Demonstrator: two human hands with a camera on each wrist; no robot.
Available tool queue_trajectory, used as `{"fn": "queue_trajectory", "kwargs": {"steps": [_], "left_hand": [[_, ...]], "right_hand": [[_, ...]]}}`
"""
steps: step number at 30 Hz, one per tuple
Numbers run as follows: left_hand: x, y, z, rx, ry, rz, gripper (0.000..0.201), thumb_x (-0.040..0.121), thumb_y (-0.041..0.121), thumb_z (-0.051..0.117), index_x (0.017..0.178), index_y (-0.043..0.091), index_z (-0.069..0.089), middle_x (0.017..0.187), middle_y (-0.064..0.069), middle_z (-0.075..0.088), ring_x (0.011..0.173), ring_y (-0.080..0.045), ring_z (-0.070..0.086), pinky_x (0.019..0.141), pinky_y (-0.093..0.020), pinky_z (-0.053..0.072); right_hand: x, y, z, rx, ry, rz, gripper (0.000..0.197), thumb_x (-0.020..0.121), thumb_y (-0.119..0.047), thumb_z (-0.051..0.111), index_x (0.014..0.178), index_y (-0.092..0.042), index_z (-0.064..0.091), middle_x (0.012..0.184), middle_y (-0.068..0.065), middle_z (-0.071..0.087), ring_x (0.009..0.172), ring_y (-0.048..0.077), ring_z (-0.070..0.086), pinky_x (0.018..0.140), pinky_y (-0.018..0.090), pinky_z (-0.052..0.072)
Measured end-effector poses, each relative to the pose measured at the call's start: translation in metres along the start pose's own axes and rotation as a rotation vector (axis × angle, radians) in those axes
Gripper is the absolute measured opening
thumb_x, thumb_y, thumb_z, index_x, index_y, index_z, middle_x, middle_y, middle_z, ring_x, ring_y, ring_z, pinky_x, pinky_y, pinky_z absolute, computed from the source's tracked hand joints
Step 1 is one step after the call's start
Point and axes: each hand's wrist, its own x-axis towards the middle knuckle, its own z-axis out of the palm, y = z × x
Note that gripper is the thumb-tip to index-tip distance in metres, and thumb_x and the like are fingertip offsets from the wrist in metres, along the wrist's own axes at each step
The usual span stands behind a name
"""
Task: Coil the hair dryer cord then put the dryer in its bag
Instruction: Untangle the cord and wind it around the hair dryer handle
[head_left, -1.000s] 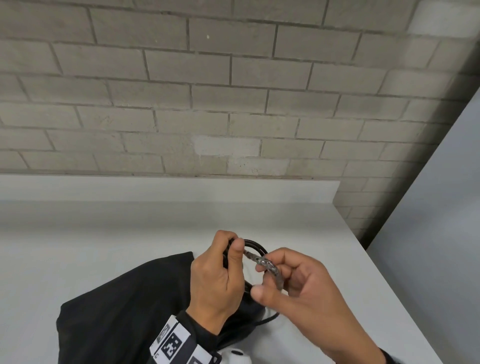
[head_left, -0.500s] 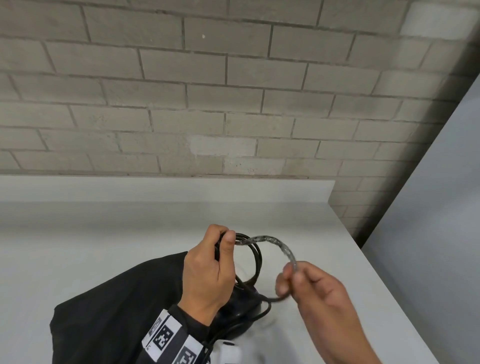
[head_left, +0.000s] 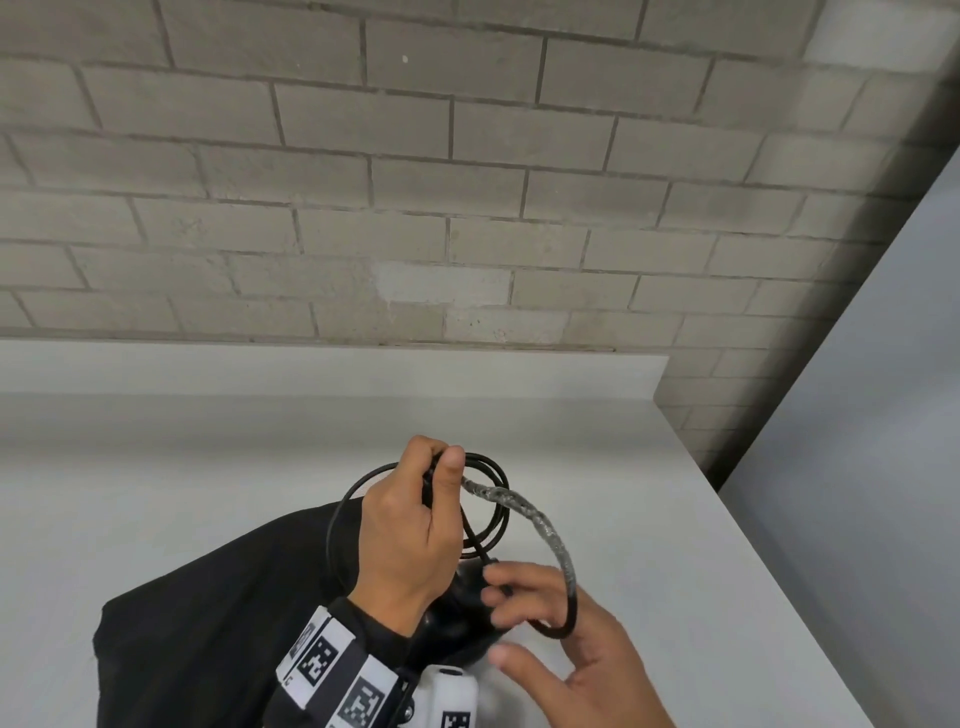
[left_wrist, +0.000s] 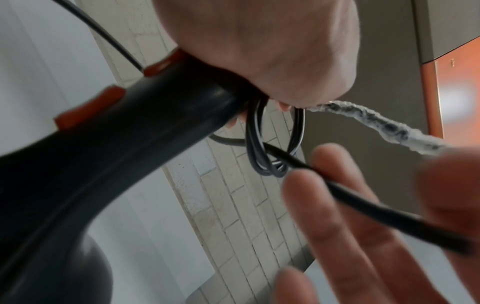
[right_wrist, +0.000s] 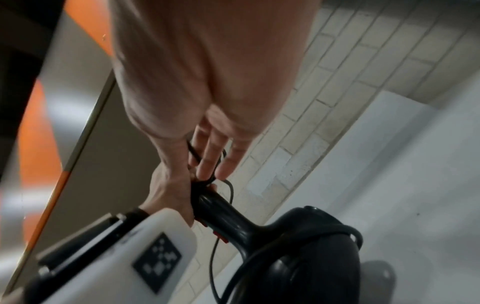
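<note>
My left hand (head_left: 410, 525) grips the handle of the black hair dryer (left_wrist: 124, 148) together with several loops of its black cord (head_left: 488, 499). The loops hang from the fist (left_wrist: 262, 156). The dryer's round body (right_wrist: 306, 253) points down over the black bag (head_left: 208, 613), which lies on the white table (head_left: 156, 467). A taped grey stretch of cord (head_left: 540, 525) arcs from the left thumb down to my right hand (head_left: 566, 649). The right hand holds the cord between its nearly straight fingers (left_wrist: 337, 205), thumb apart.
A grey brick wall (head_left: 467, 182) stands behind the table. The table's right edge (head_left: 753, 545) runs diagonally beside a grey panel (head_left: 883, 415). The left wrist carries a white camera mount with black-and-white tags (head_left: 332, 670).
My right hand has drawn the cord down and toward me, so the taped stretch forms a wider arc. Another loop now shows left of the left hand, which still grips the handle.
</note>
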Motion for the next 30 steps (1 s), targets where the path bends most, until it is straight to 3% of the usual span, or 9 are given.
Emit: {"fn": "queue_trajectory", "kwargs": {"steps": [5, 10, 15, 16, 18, 21, 23, 26, 30], "left_hand": [[-0.006, 0.005, 0.0, -0.014, -0.024, 0.023, 0.047, 0.102, 0.054, 0.034, 0.081, 0.018, 0.055, 0.051, 0.012, 0.041, 0.047, -0.006, 0.044, 0.048, -0.011, 0.03], [-0.003, 0.002, 0.0, 0.004, -0.005, 0.024, 0.049, 0.102, 0.055, 0.033, 0.083, 0.016, 0.056, 0.051, 0.011, 0.043, 0.047, -0.01, 0.047, 0.047, -0.014, 0.033], [0.005, -0.008, 0.0, 0.008, 0.026, -0.038, 0.033, 0.1, 0.044, 0.041, 0.084, 0.02, 0.056, 0.051, 0.006, 0.044, 0.048, -0.018, 0.047, 0.044, -0.022, 0.033], [0.006, -0.01, 0.0, 0.007, 0.029, -0.047, 0.031, 0.1, 0.043, 0.041, 0.084, 0.02, 0.055, 0.051, 0.007, 0.044, 0.049, -0.018, 0.046, 0.044, -0.022, 0.033], [0.007, -0.012, -0.001, 0.01, 0.029, -0.05, 0.03, 0.1, 0.042, 0.041, 0.083, 0.022, 0.054, 0.052, 0.007, 0.044, 0.05, -0.018, 0.046, 0.045, -0.021, 0.032], [0.006, -0.01, -0.001, 0.01, 0.008, -0.034, 0.027, 0.1, 0.042, 0.04, 0.083, 0.025, 0.053, 0.051, 0.008, 0.043, 0.049, -0.018, 0.046, 0.045, -0.018, 0.031], [0.005, -0.008, -0.001, 0.014, -0.006, -0.021, 0.027, 0.1, 0.041, 0.041, 0.083, 0.024, 0.053, 0.05, 0.008, 0.042, 0.048, -0.018, 0.046, 0.044, -0.02, 0.031], [0.003, -0.007, 0.0, 0.019, -0.005, -0.018, 0.032, 0.1, 0.039, 0.042, 0.083, 0.017, 0.056, 0.05, 0.008, 0.042, 0.049, -0.018, 0.046, 0.044, -0.017, 0.03], [0.005, -0.008, 0.001, 0.019, 0.02, -0.033, 0.033, 0.1, 0.039, 0.043, 0.084, 0.014, 0.057, 0.052, 0.008, 0.044, 0.051, -0.018, 0.047, 0.045, -0.016, 0.03]], "right_hand": [[0.02, -0.003, 0.01, -0.18, 0.123, -0.099, 0.042, 0.079, -0.017, 0.08, 0.115, -0.033, 0.066, 0.129, -0.014, 0.061, 0.117, 0.011, 0.059, 0.089, 0.015, 0.048], [0.023, 0.001, 0.012, -0.204, 0.213, -0.183, 0.013, 0.083, -0.023, 0.074, 0.095, -0.021, 0.078, 0.107, -0.012, 0.074, 0.098, 0.008, 0.07, 0.086, 0.022, 0.055], [0.014, -0.02, -0.024, 0.235, 0.489, 0.162, 0.017, 0.076, -0.004, 0.076, 0.07, -0.02, 0.077, 0.061, 0.011, 0.073, 0.055, 0.017, 0.068, 0.062, 0.016, 0.054], [0.011, -0.025, -0.038, 0.311, 0.531, 0.185, 0.007, 0.076, -0.016, 0.08, 0.072, -0.02, 0.077, 0.053, 0.01, 0.068, 0.05, 0.018, 0.064, 0.06, 0.018, 0.054], [0.002, -0.027, -0.067, 0.385, 0.569, 0.23, 0.037, 0.062, -0.047, 0.086, 0.076, -0.015, 0.076, 0.041, 0.003, 0.049, 0.046, 0.022, 0.058, 0.061, 0.025, 0.057], [-0.016, -0.025, -0.107, 0.423, 0.5, 0.385, 0.054, 0.052, -0.05, 0.092, 0.071, -0.003, 0.072, 0.043, -0.001, 0.025, 0.031, 0.019, 0.036, 0.047, 0.036, 0.051], [-0.025, -0.022, -0.123, 0.252, 0.372, 0.492, 0.074, 0.036, -0.059, 0.094, 0.073, 0.001, 0.07, 0.045, 0.002, 0.026, 0.032, 0.015, 0.03, 0.043, 0.033, 0.043], [-0.022, -0.017, -0.119, -0.024, 0.379, 0.492, 0.08, 0.03, -0.075, 0.084, 0.079, -0.013, 0.073, 0.048, 0.007, 0.043, 0.04, 0.023, 0.047, 0.047, 0.026, 0.046], [-0.014, -0.003, -0.088, -0.223, 0.465, 0.282, 0.05, 0.06, -0.049, 0.086, 0.102, -0.029, 0.068, 0.09, -0.008, 0.068, 0.088, 0.016, 0.068, 0.075, 0.014, 0.053]]}}
